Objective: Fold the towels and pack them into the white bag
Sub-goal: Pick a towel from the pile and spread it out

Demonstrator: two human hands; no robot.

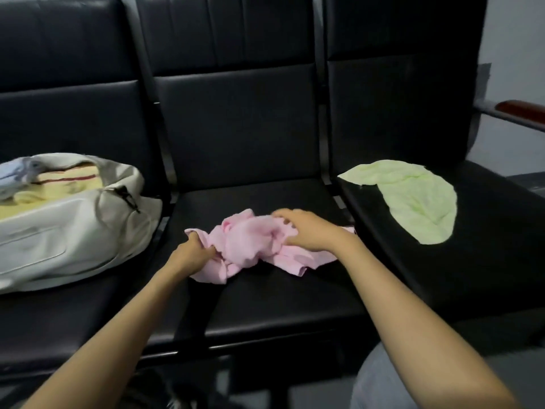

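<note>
The left hand [193, 255] has its fingers gripping the left edge of the crumpled pink towel [250, 243] on the middle seat [280, 305]; the right hand [306, 231] curls its fingers into the towel's top. The white bag [73, 231], with a yellow towel [67, 175] inside, sits left; a green towel [413, 196] lies right.

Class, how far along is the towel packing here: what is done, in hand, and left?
Done: a folded yellow towel sits in the white bag. In hand: left hand and right hand grip the crumpled pink towel on the middle seat. Left: the green towel lies unfolded on the right seat.
</note>
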